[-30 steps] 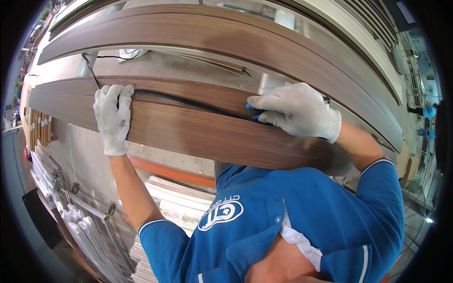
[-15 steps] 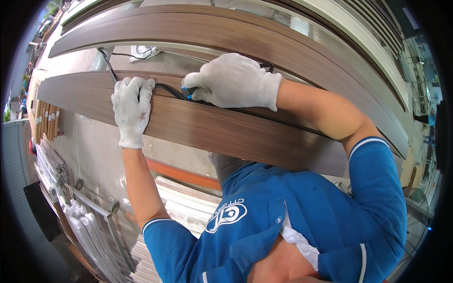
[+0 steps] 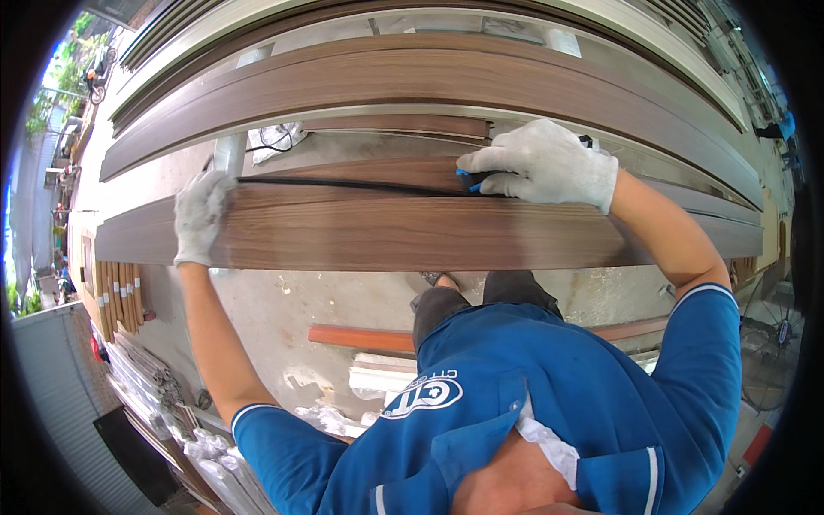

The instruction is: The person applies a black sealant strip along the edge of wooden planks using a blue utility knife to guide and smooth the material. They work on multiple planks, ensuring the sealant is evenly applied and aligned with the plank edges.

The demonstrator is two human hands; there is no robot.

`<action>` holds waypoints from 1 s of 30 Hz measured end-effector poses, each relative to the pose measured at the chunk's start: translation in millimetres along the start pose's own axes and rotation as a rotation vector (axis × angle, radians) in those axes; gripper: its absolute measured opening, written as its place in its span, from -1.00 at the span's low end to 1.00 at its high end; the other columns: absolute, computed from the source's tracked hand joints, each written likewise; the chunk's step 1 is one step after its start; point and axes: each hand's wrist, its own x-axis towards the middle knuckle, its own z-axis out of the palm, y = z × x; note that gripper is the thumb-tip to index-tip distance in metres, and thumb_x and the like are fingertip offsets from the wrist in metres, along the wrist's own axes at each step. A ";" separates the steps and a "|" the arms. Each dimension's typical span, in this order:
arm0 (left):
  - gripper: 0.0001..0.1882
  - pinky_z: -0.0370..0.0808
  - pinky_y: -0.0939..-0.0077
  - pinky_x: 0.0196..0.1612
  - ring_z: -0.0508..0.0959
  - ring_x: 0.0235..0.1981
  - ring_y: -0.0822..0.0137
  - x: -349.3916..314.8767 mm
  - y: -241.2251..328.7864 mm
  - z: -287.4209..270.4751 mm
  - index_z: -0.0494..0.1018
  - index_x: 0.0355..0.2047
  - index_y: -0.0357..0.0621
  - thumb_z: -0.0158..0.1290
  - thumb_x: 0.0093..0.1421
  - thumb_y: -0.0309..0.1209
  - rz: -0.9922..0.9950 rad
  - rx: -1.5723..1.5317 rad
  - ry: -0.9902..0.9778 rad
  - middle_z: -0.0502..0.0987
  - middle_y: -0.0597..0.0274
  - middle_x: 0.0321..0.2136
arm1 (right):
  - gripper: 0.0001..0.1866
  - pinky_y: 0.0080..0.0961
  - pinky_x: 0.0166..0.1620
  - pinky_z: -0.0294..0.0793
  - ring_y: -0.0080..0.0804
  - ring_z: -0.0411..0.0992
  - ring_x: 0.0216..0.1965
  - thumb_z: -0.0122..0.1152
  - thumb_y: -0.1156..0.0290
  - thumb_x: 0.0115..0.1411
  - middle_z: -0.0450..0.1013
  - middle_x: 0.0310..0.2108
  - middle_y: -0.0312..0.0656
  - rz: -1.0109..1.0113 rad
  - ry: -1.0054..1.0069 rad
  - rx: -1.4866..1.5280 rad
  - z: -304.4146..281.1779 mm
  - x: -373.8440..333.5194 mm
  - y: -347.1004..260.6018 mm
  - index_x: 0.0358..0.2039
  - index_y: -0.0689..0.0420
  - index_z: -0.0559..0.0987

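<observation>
Right hand (image 3: 541,163) slid rightward, gripping half-hidden blue tool (image 3: 464,174); left hand (image 3: 202,215) flat on plank (image 3: 412,232).

Long wood-grain panel (image 3: 412,232) lies level, a thin black strip (image 3: 343,184) along its upper edge.

Daylight falls across a dusty concrete floor (image 3: 283,300) in a workshop open to the outdoors, where green trees (image 3: 64,77) show at far left. Bundles of pale metal profiles (image 3: 146,378) lie stacked on the floor beside short wooden strips (image 3: 116,292), while an orange-brown board (image 3: 360,337) and white offcuts (image 3: 382,378) rest nearby.
</observation>
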 end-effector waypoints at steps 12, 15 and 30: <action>-0.79 0.47 0.07 -0.05 0.56 -0.14 -0.05 -25.6 -43.2 27.0 0.60 -0.21 -0.15 0.11 0.41 -0.27 -0.086 0.110 0.299 0.64 0.07 -0.27 | -0.65 -0.20 -0.20 0.60 -0.10 0.64 -0.27 0.43 0.33 0.23 0.68 -0.24 -0.09 0.140 0.047 0.167 -16.8 -22.7 -4.7 0.04 0.03 0.71; -0.79 0.46 0.09 -0.07 0.53 -0.19 -0.04 -20.0 -39.9 23.9 0.59 -0.24 -0.16 0.11 0.41 -0.28 -0.069 0.123 0.292 0.62 0.06 -0.30 | -0.65 -0.23 -0.26 0.57 -0.11 0.60 -0.39 0.45 0.32 0.21 0.66 -0.35 -0.13 0.165 0.013 0.122 -13.7 -21.6 -3.8 0.02 0.01 0.72; -0.77 0.46 0.10 -0.06 0.50 -0.18 -0.04 -19.2 -37.8 24.2 0.60 -0.23 -0.15 0.11 0.40 -0.25 -0.114 0.087 0.275 0.59 0.09 -0.32 | -0.61 -0.23 -0.19 0.63 -0.05 0.65 -0.27 0.43 0.35 0.23 0.68 -0.25 -0.07 0.003 -0.097 0.110 15.7 107.5 -45.5 0.07 0.10 0.68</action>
